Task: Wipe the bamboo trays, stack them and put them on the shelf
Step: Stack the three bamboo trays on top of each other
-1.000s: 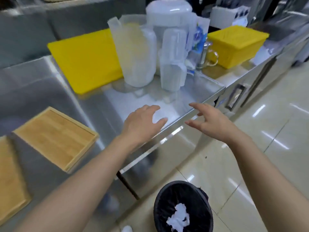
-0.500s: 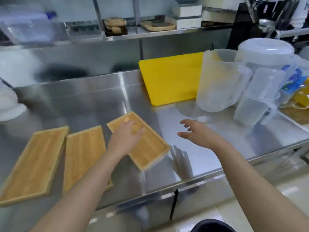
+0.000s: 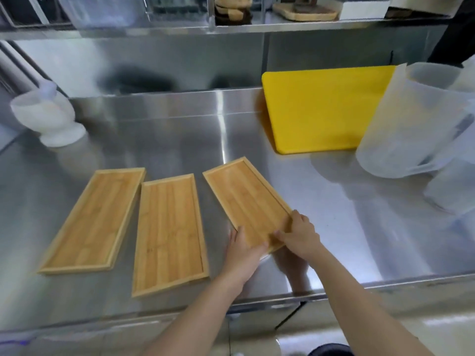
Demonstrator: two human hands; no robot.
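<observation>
Three bamboo trays lie side by side on the steel counter [image 3: 334,227]. The left tray [image 3: 95,219] and the middle tray [image 3: 168,232] lie flat and untouched. The right tray [image 3: 244,199] is turned at an angle, and both hands grip its near short end. My left hand [image 3: 244,249] holds the near left corner, thumb on top and fingers under the edge. My right hand [image 3: 299,233] clasps the near right corner. A steel shelf [image 3: 231,29] runs above the back of the counter.
A yellow cutting board [image 3: 321,106] leans at the back right. Translucent plastic jugs [image 3: 411,119] crowd the right end. A white mortar-like vessel [image 3: 48,116] stands at the back left. Wooden boards [image 3: 305,10] sit on the shelf. A black bin rim [image 3: 331,350] shows below.
The view has swung left from the counter's end to the trays. Both hands, open above the counter before, have come down and gripped the right tray's near end.
</observation>
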